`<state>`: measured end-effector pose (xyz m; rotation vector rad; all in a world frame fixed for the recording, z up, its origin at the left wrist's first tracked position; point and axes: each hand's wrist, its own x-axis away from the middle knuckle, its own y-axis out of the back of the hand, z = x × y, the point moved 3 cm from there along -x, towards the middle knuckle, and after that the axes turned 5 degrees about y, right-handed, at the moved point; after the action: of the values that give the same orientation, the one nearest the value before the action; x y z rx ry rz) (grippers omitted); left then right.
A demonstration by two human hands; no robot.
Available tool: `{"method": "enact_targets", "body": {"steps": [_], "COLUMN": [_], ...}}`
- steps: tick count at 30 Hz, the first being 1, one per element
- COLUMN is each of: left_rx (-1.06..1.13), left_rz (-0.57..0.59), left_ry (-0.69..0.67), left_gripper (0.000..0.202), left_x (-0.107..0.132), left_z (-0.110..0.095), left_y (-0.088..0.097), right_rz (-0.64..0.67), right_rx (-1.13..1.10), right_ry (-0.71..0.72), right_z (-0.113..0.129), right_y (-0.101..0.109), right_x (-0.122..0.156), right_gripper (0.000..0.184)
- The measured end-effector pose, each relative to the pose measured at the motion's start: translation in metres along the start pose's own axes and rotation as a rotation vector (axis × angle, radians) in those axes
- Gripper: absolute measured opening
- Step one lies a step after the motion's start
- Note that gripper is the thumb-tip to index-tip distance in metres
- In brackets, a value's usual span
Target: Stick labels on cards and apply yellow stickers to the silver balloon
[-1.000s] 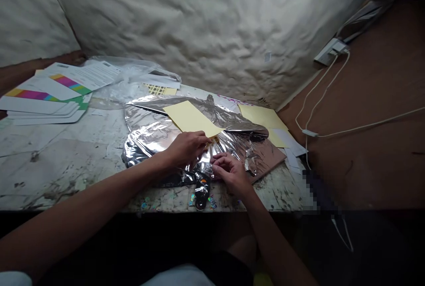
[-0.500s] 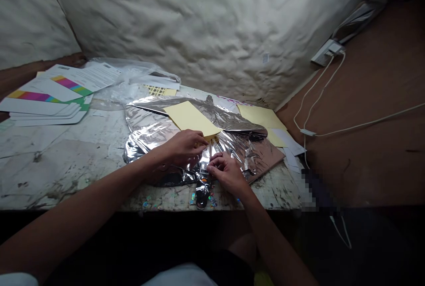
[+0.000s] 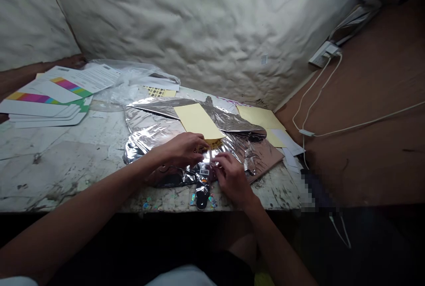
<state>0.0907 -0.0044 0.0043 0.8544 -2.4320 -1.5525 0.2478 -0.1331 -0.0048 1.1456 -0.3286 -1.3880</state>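
Note:
A crumpled silver foil balloon (image 3: 156, 129) lies flat on the worn white table (image 3: 59, 157). My left hand (image 3: 181, 148) is closed on the near end of a pale yellow sticker sheet (image 3: 197, 120) that tilts up over the foil. My right hand (image 3: 230, 175) is curled beside it, with its fingertips pinched at the foil by a small white label (image 3: 205, 171). What the right fingers hold is too small to make out. A dark neck piece of the balloon (image 3: 201, 195) sits just below both hands at the table's front edge.
Stacked white cards with rainbow stripes (image 3: 49, 95) lie at the far left, with a clear plastic bag (image 3: 133, 78) behind the foil. More yellow sheets (image 3: 260, 117) rest at the right. White cables (image 3: 315, 100) and a wall socket (image 3: 323, 52) run along the brown wall at the right.
The yellow sheet has turned and shifted slightly right in my left hand. My right hand has moved a little up, towards the left hand's fingertips.

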Motion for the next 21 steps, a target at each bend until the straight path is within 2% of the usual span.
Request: {"method": "enact_targets", "body": {"steps": [3,5,8,12,17,21], "left_rx": [-0.006,-0.023,-0.03,-0.028,-0.017,0.004], "left_rz": [-0.059,-0.079,-0.095,-0.12,-0.115,-0.105], "left_ry": [0.026,0.044,0.059,0.067,0.068,0.09], "left_gripper": [0.032,0.031,0.029,0.027,0.025,0.026], "left_x": [-0.002,-0.003,-0.004,-0.004,-0.004,-0.003], "left_z": [0.007,0.01,0.012,0.014,0.013,0.017], "left_y": [-0.003,-0.004,-0.005,-0.005,-0.004,0.003], "right_rz": [0.201,0.245,0.256,0.342,0.318,0.264], "right_rx": [0.003,0.027,0.068,0.103,0.076,-0.07], "right_ry": [0.247,0.344,0.431,0.492,0.66,0.617], "right_z": [0.004,0.006,0.009,0.008,0.001,-0.006], "right_y": [0.005,0.008,0.007,0.005,0.006,0.001], "right_x": [0.009,0.012,0.007,-0.002,-0.004,-0.011], "right_gripper": [0.039,0.036,0.023,0.026,0.031,0.016]}}
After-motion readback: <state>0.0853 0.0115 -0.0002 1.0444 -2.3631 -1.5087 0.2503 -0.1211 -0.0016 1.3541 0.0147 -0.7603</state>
